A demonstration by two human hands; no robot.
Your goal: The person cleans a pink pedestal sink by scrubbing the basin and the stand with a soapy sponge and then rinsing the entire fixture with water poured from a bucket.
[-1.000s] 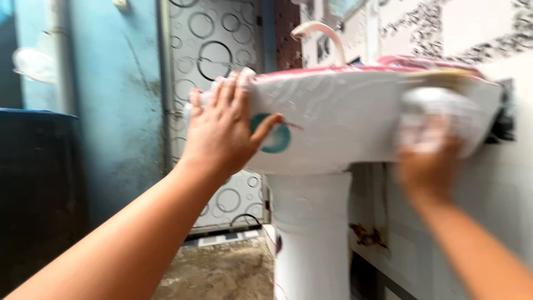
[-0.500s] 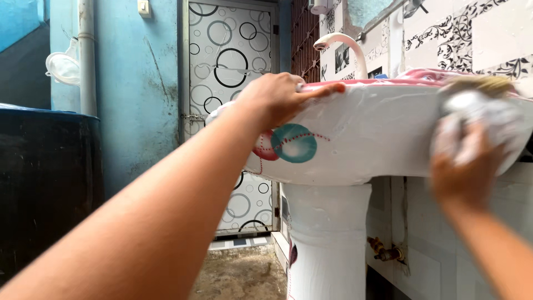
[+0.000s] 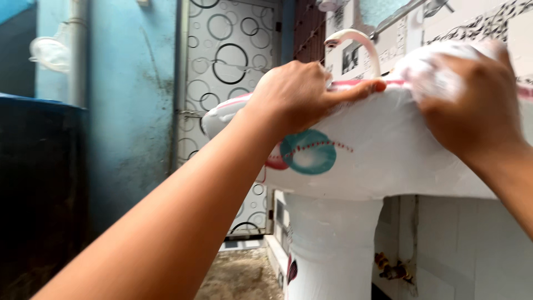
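A white pedestal washbasin with a pink rim and a teal and red round sticker on its side fills the right of the head view. My left hand grips the basin's front rim, thumb stretched along the pink edge. My right hand presses a white foamy scrubbing pad against the rim at the right. A curved white tap rises behind my left hand.
A white pedestal stands under the basin, with a brass valve on the tiled wall beside it. A door with black circle patterns is behind. A dark barrel stands at the left by a blue wall.
My right hand has moved the pad up from the basin's side to the rim. My left hand has stayed on the front rim. The camera has come closer.
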